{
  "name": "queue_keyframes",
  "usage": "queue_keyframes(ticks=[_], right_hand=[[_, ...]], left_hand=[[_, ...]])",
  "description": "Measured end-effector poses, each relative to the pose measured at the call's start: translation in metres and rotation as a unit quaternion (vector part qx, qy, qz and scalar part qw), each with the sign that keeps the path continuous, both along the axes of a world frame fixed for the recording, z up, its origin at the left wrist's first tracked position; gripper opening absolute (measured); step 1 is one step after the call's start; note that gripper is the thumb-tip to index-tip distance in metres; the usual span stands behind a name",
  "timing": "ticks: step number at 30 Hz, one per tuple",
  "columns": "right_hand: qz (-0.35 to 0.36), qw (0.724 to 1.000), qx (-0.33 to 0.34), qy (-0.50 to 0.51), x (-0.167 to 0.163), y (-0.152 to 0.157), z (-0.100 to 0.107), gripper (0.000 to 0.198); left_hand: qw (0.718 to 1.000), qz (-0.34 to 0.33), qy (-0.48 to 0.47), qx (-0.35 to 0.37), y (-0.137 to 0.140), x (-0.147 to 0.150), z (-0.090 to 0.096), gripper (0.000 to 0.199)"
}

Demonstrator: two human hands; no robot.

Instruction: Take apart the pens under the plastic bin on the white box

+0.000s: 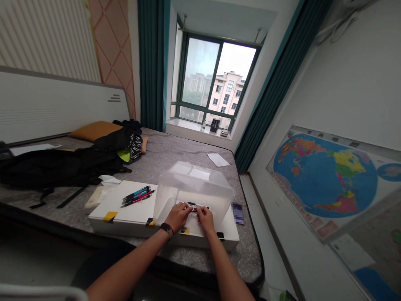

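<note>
My left hand (178, 215), with a dark wristband on its wrist, is closed at the fingertips on one end of a small dark pen (194, 209). From the other side, my right hand (205, 218) pinches the same pen; the fingers cover much of it. Just behind the fingertips lies more of a dark, slim pen-like piece (191, 203), too small to make out fully. Both hands reach into the open front of a clear plastic bin (200, 184) that stands on a flat white box (125, 215). Several pens (138, 195), blue, red and black, lie left of the bin.
The white box rests on a grey mattress (188, 146). A black backpack (62, 167) and an orange cushion (95, 130) lie to the left. White paper (218, 159) lies behind the bin, a blurred phone-like object (238, 213) to its right. A world map (326, 171) hangs on the right wall.
</note>
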State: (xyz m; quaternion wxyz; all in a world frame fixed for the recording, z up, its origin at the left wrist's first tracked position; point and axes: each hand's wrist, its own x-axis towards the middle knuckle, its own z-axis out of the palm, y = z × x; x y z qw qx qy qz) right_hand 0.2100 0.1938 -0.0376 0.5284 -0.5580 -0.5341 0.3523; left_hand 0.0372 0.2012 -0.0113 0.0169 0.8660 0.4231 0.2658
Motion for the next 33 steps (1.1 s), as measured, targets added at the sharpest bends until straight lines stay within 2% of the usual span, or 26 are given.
queue_keyframes(ticks=[11, 21, 27, 33], right_hand=[[0.011, 0.999, 0.007, -0.031, -0.001, -0.001, 0.002, 0.037], [0.039, 0.999, -0.013, -0.001, -0.001, 0.000, 0.002, 0.032], [0.032, 0.999, -0.015, 0.007, 0.001, 0.002, -0.004, 0.037], [0.019, 1.000, -0.017, 0.002, 0.002, 0.004, -0.009, 0.034]], left_hand=[[0.998, 0.000, -0.019, 0.058, 0.003, -0.001, -0.008, 0.037], [1.000, 0.009, -0.011, 0.017, -0.001, -0.001, 0.001, 0.040], [1.000, 0.018, 0.004, 0.007, -0.001, -0.001, -0.001, 0.046], [0.999, 0.027, 0.023, 0.007, 0.001, -0.001, -0.005, 0.046]])
